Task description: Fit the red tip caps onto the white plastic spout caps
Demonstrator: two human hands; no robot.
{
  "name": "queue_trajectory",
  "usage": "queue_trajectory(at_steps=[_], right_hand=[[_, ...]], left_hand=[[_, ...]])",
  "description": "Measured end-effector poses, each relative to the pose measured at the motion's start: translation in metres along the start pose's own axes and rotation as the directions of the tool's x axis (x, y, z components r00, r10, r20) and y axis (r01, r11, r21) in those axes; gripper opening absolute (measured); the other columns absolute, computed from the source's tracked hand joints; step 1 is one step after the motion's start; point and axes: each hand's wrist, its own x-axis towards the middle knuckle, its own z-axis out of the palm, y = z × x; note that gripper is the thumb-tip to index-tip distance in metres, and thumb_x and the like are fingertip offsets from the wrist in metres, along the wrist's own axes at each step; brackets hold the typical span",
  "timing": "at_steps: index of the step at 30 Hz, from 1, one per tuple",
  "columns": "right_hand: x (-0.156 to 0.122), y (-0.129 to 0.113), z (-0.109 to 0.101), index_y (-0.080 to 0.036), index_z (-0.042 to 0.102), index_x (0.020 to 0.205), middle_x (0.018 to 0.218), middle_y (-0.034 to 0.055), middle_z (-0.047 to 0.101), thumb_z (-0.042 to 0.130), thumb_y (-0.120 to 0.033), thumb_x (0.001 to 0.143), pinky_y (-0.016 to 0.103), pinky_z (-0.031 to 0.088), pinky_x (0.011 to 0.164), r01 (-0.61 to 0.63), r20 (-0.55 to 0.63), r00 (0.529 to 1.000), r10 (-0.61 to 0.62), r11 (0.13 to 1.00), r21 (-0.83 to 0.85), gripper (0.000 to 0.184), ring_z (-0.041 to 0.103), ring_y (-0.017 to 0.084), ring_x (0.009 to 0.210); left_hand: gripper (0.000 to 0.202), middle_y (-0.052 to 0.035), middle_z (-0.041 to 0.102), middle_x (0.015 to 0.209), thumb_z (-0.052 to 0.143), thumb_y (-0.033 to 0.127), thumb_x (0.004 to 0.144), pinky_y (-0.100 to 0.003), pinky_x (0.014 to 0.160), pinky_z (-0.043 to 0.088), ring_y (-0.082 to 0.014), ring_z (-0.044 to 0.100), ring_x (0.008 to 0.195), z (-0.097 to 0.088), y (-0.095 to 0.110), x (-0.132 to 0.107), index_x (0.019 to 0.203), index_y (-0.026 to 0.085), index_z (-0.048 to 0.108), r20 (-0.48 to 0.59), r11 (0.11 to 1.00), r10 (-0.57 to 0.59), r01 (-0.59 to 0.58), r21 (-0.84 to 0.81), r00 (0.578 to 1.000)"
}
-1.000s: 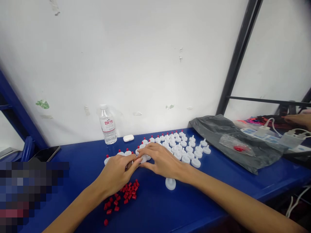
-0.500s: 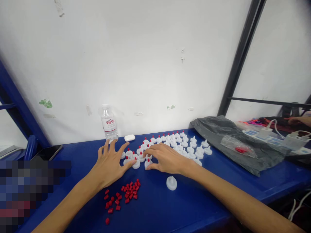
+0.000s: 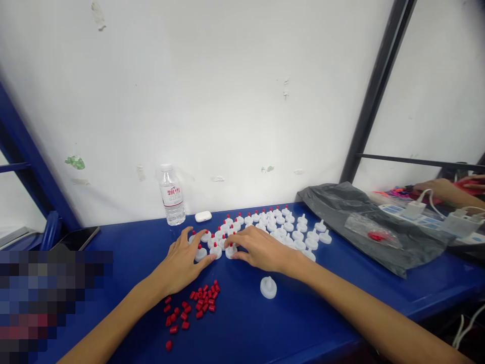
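Observation:
White disc-shaped pieces with thin upright spouts (image 3: 298,235) stand in a group on the blue table (image 3: 242,313); those at the left and back wear red caps. My left hand (image 3: 185,260) lies at the group's left edge, fingers spread around several capped pieces, its thumb against a front one (image 3: 215,251). My right hand (image 3: 261,247) is over the group's front, thumb and fingers closed around a capped piece (image 3: 230,252) that stands on the table. Loose red caps (image 3: 200,302) lie scattered in front. A single uncapped white piece (image 3: 268,287) stands nearer me.
A water bottle (image 3: 172,197) and a white earbud case (image 3: 203,216) stand by the wall. To the right lie a grey plastic bag (image 3: 409,247), a small clear bag (image 3: 373,230) and a power strip (image 3: 428,220). Another person's hands (image 3: 450,192) show at far right.
My left hand has moved slightly right and its fingers have drawn in around the capped pieces, which stand closer together at the front. My right hand has barely moved.

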Motion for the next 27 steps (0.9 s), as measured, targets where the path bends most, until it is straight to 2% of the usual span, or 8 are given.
queue_trajectory(at_steps=[4,6,10,13,16,21,24,27], right_hand=[[0.001,-0.002,-0.005,-0.021,0.065,0.097,0.095,0.005,0.071,0.061,-0.034,0.096,0.032,0.043,0.076,-0.101,-0.087,0.991,0.099,0.995,-0.02,0.015,0.065,0.021,0.083],[0.001,-0.002,-0.007,-0.02,0.066,0.09,0.086,0.0039,0.071,0.06,-0.037,0.096,0.03,0.042,0.073,-0.134,-0.069,0.989,0.133,0.991,-0.009,0.019,0.065,0.019,0.078],[0.0,0.003,-0.005,-0.02,0.067,0.098,0.084,0.0023,0.072,0.067,-0.032,0.092,0.029,0.042,0.073,-0.119,0.021,0.993,0.119,0.993,-0.003,0.013,0.065,0.018,0.076],[0.0,0.004,-0.003,-0.022,0.065,0.106,0.093,0.0034,0.072,0.063,-0.029,0.095,0.027,0.043,0.074,-0.119,0.01,0.993,0.119,0.993,0.018,0.013,0.066,0.019,0.086],[0.001,0.002,-0.006,-0.022,0.064,0.11,0.098,0.0049,0.072,0.06,-0.034,0.097,0.028,0.042,0.075,-0.148,-0.053,0.987,0.149,0.989,0.015,0.019,0.065,0.021,0.09],[0.002,-0.006,-0.009,-0.022,0.066,0.11,0.064,0.0,0.065,0.039,-0.038,0.105,0.026,0.037,0.064,-0.268,-0.062,0.961,0.269,0.963,0.019,0.031,0.061,0.017,0.064],[0.002,-0.008,-0.006,-0.022,0.066,0.109,0.068,0.0015,0.066,0.037,-0.037,0.106,0.027,0.035,0.066,-0.211,-0.021,0.977,0.21,0.976,-0.053,0.033,0.061,0.018,0.064],[0.003,-0.008,-0.005,-0.021,0.066,0.109,0.076,0.0036,0.069,0.036,-0.035,0.106,0.028,0.036,0.072,-0.167,-0.026,0.986,0.165,0.982,-0.084,0.033,0.063,0.018,0.072]], left_hand=[[0.079,-0.0191,0.022,0.158,0.042,0.071,0.089,-0.06,0.108,0.037,-0.045,0.041,0.136,-0.003,0.003,0.001,0.153,0.026,0.032,-0.009,0.999,0.005,-0.006,-0.035,1.0],[0.078,-0.0184,0.022,0.157,0.042,0.071,0.089,-0.061,0.108,0.037,-0.0447,0.039,0.138,-0.005,0.003,0.001,0.153,0.027,0.03,-0.023,0.998,0.021,-0.022,-0.055,1.0],[0.075,-0.0162,0.021,0.156,0.043,0.07,0.089,-0.062,0.109,0.035,-0.0431,0.034,0.141,-0.006,0.002,0.003,0.152,0.029,0.031,-0.042,0.997,0.018,-0.021,-0.069,0.999],[0.064,-0.013,0.03,0.15,0.043,0.064,0.091,-0.061,0.109,0.035,-0.0387,0.04,0.136,-0.008,0.003,0.005,0.146,0.031,0.039,-0.106,0.996,0.035,-0.043,-0.079,0.994],[0.047,-0.0105,0.043,0.136,0.038,0.054,0.097,-0.053,0.107,0.039,-0.0319,0.049,0.126,-0.016,0.005,0.006,0.133,0.027,0.053,-0.244,0.988,0.07,-0.101,-0.118,0.967],[0.037,-0.0086,0.057,0.108,0.034,0.042,0.098,-0.041,0.091,0.045,-0.0265,0.058,0.102,-0.036,0.005,0.006,0.1,0.02,0.064,-0.399,0.989,-0.008,-0.051,-0.137,0.917],[0.036,-0.0042,0.061,0.083,0.034,0.038,0.098,-0.035,0.073,0.042,-0.023,0.059,0.08,-0.047,0.005,0.003,0.082,0.02,0.061,-0.362,0.994,-0.047,0.007,-0.11,0.931],[0.042,0.0016,0.053,0.058,0.036,0.042,0.098,-0.03,0.058,0.034,-0.0164,0.05,0.056,-0.054,0.008,0.0,0.068,0.02,0.057,-0.227,0.973,-0.017,-0.037,-0.229,0.974]])
